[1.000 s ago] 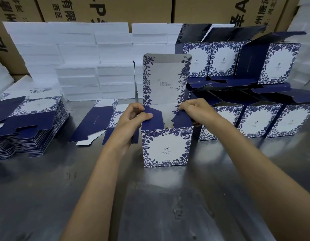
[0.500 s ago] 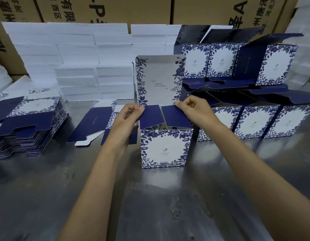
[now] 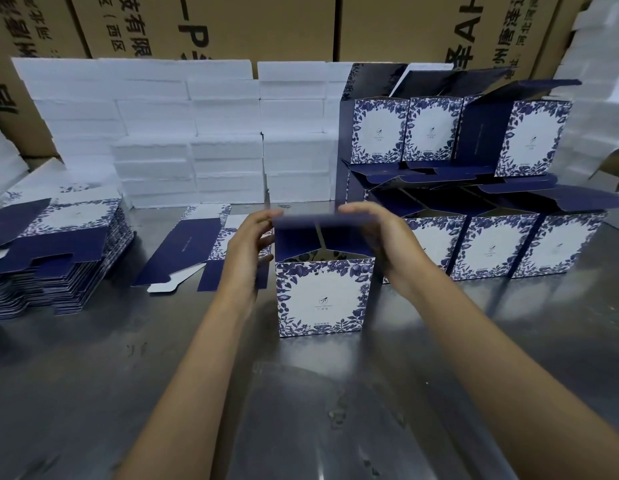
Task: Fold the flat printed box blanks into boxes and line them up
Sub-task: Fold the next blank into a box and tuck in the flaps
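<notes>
A blue-and-white floral box point(image 3: 322, 297) stands upright on the steel table at centre. Its navy lid flap point(image 3: 322, 220) is swung forward, level over the opening, with the two side flaps folded in beneath it. My left hand point(image 3: 247, 247) holds the lid's left end and my right hand point(image 3: 381, 237) holds its right end, fingers curled over the edge. A flat blank point(image 3: 183, 251) lies just left of the box. A tall stack of flat blanks point(image 3: 55, 258) sits at the far left.
Folded boxes stand in a row point(image 3: 530, 247) right of the centre box, with more boxes point(image 3: 422, 133) stacked on them, lids open. White foam blocks point(image 3: 183, 133) and brown cartons point(image 3: 232, 26) form the back wall. The steel table point(image 3: 301, 410) stretches toward me.
The lid, upright a second ago, has swung forward and down over the opening. Both hands moved from the side flaps up to the lid's ends.
</notes>
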`<action>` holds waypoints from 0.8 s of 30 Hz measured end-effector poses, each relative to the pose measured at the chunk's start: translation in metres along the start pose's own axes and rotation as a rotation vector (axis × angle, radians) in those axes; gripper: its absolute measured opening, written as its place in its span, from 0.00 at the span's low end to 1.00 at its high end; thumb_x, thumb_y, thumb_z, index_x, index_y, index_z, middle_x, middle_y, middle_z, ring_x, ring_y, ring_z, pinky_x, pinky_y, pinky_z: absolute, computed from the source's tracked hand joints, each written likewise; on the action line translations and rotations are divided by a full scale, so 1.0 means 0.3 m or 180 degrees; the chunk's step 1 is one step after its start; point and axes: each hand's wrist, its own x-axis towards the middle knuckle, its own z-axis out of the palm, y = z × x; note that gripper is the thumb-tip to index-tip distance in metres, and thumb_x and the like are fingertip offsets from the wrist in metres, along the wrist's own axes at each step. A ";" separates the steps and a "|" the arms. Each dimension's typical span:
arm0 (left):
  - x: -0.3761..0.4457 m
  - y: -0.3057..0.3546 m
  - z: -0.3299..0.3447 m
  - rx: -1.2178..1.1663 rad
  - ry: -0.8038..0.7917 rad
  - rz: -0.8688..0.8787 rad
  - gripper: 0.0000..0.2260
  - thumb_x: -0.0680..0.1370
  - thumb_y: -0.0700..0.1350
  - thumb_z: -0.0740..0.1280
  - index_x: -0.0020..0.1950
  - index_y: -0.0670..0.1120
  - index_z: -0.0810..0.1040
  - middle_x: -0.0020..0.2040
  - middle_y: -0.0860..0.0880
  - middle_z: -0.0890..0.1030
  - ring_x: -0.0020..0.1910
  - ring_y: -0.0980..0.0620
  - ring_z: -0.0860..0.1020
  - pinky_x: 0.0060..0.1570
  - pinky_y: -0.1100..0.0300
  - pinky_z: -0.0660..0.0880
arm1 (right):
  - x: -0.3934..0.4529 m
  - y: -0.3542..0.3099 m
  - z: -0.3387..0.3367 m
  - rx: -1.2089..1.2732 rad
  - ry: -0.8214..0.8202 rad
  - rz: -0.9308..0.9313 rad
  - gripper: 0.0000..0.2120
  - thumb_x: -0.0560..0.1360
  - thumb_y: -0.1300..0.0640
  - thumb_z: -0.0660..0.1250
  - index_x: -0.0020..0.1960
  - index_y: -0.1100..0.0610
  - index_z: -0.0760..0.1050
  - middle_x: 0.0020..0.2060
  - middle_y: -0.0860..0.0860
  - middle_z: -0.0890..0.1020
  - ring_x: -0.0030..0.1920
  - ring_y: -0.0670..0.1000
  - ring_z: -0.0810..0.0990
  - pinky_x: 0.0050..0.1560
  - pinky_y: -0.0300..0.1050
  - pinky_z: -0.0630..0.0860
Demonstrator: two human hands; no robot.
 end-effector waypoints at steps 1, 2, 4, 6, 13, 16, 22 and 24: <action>-0.001 0.002 0.000 -0.0025 -0.0019 -0.0013 0.10 0.77 0.51 0.65 0.52 0.55 0.85 0.56 0.53 0.85 0.56 0.50 0.80 0.54 0.53 0.72 | -0.008 0.001 -0.007 -0.0005 -0.0022 0.0066 0.13 0.75 0.52 0.63 0.48 0.49 0.86 0.52 0.49 0.87 0.53 0.51 0.84 0.50 0.43 0.76; -0.003 0.004 0.001 -0.0014 -0.0027 -0.0004 0.10 0.76 0.52 0.65 0.52 0.55 0.85 0.55 0.54 0.85 0.54 0.52 0.81 0.54 0.55 0.73 | -0.017 0.003 -0.012 -0.0066 -0.0032 0.0130 0.16 0.71 0.48 0.62 0.49 0.49 0.87 0.53 0.49 0.87 0.55 0.50 0.84 0.52 0.44 0.77; -0.009 0.004 0.002 0.0188 0.0032 0.0107 0.08 0.77 0.52 0.67 0.51 0.54 0.85 0.53 0.56 0.85 0.51 0.55 0.81 0.49 0.58 0.73 | -0.024 0.006 -0.017 -0.0306 0.0029 0.0119 0.15 0.71 0.47 0.64 0.49 0.48 0.87 0.53 0.46 0.86 0.56 0.47 0.83 0.53 0.44 0.76; -0.005 0.008 -0.003 0.0464 0.0076 0.0229 0.06 0.78 0.47 0.67 0.49 0.54 0.84 0.49 0.57 0.84 0.48 0.56 0.81 0.45 0.59 0.74 | -0.017 0.003 -0.018 -0.0507 0.0076 -0.0008 0.10 0.77 0.55 0.66 0.49 0.49 0.87 0.50 0.45 0.86 0.51 0.44 0.82 0.47 0.38 0.74; 0.071 0.146 0.078 0.1957 -0.0209 0.0038 0.05 0.80 0.45 0.64 0.49 0.49 0.79 0.42 0.53 0.77 0.40 0.53 0.73 0.37 0.60 0.68 | 0.061 -0.087 0.046 -0.1299 -0.0088 -0.0050 0.09 0.78 0.63 0.63 0.50 0.56 0.81 0.37 0.47 0.78 0.38 0.45 0.74 0.41 0.38 0.69; 0.077 0.144 0.134 0.2359 -0.0287 0.0015 0.06 0.80 0.44 0.62 0.44 0.47 0.72 0.42 0.46 0.71 0.40 0.49 0.66 0.36 0.57 0.61 | 0.088 -0.107 0.099 -0.1628 -0.0264 0.0077 0.04 0.77 0.60 0.64 0.44 0.58 0.76 0.39 0.54 0.72 0.41 0.52 0.68 0.43 0.43 0.64; 0.072 0.121 0.144 0.2120 -0.0233 -0.0023 0.06 0.81 0.46 0.65 0.47 0.45 0.78 0.44 0.45 0.77 0.42 0.49 0.73 0.42 0.58 0.70 | 0.116 -0.082 0.120 -0.1842 -0.0282 -0.0020 0.11 0.79 0.51 0.68 0.39 0.51 0.75 0.38 0.46 0.80 0.37 0.46 0.76 0.34 0.37 0.72; 0.070 0.121 0.141 0.1928 -0.0180 -0.0090 0.05 0.81 0.44 0.65 0.47 0.45 0.77 0.45 0.45 0.78 0.42 0.49 0.74 0.41 0.59 0.71 | 0.118 -0.076 0.112 -0.1808 -0.0325 0.0004 0.10 0.79 0.50 0.68 0.42 0.52 0.80 0.41 0.46 0.83 0.40 0.45 0.79 0.32 0.33 0.74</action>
